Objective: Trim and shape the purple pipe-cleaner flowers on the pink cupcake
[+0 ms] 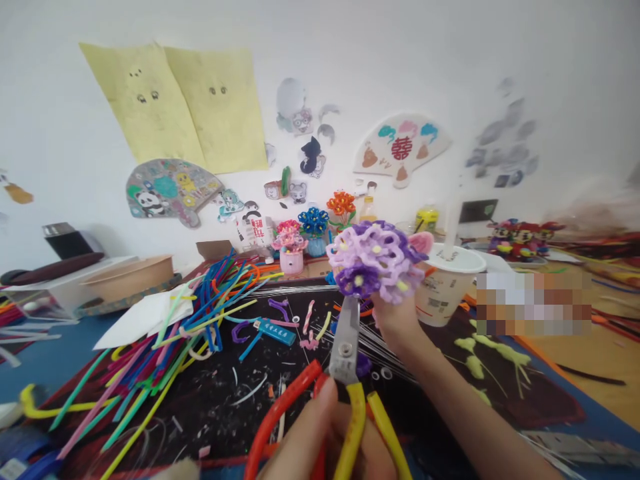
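My left hand is closed around scissors with red and yellow handles. Their short metal blades point up and away, just below a bunch of pipe-cleaner flowers in lilac and deep purple with yellow centres. My right hand reaches in from the right and holds that bunch from beneath; the blossoms hide most of its fingers. Whether the blades touch the flowers I cannot tell. On the dark mat below lie purple and pink pipe-cleaner scraps and a blue tag-like piece.
Loose coloured pipe cleaners spread across the left side. A lidded paper cup stands close behind my right wrist. Finished flower pots line the wall. Pale green pipe-cleaner pieces and thin wires lie at the right.
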Tool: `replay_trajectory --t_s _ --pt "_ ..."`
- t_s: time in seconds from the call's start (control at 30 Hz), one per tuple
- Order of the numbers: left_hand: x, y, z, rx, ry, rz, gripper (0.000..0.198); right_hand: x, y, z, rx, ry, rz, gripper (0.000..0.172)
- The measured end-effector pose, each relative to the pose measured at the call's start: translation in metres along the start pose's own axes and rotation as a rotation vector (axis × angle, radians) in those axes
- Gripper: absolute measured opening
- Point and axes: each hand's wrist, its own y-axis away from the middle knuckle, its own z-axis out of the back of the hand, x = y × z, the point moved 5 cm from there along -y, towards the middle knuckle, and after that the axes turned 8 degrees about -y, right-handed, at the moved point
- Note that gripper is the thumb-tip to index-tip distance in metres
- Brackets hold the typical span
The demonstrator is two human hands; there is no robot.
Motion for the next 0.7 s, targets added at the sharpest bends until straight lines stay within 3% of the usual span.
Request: replay_trajectory --t_s 0.2,0.27,0.43,0.53,0.7 --pt "-0.006 -0.021 -0.003 0.038 0.139 -0.117 0.073 -0.008 -0.009 0.008 -0.163 -0.078 -0.1 0.051" --pt "-0.005 -0.025 0.0 0.054 0.181 -0.098 0.072 -0.013 -0.009 0.008 -0.167 -0.119 -0.139 0.05" --pt "-0.013 -0.026 -0.005 0.216 0.152 -0.062 0.072 -0.018 -0.008 0.007 -0.16 -0.183 -0.219 0.05" --pt "-0.016 -0.026 -0.002 0.096 0.03 -0.083 0.072 -0.018 -0.008 0.004 -0.13 -0.209 -0.279 0.052" --pt "-0.015 -0.022 0.003 -0.129 -0.031 0.005 0.073 -0.025 -0.007 0.002 -0.098 -0.242 -0.407 0.048"
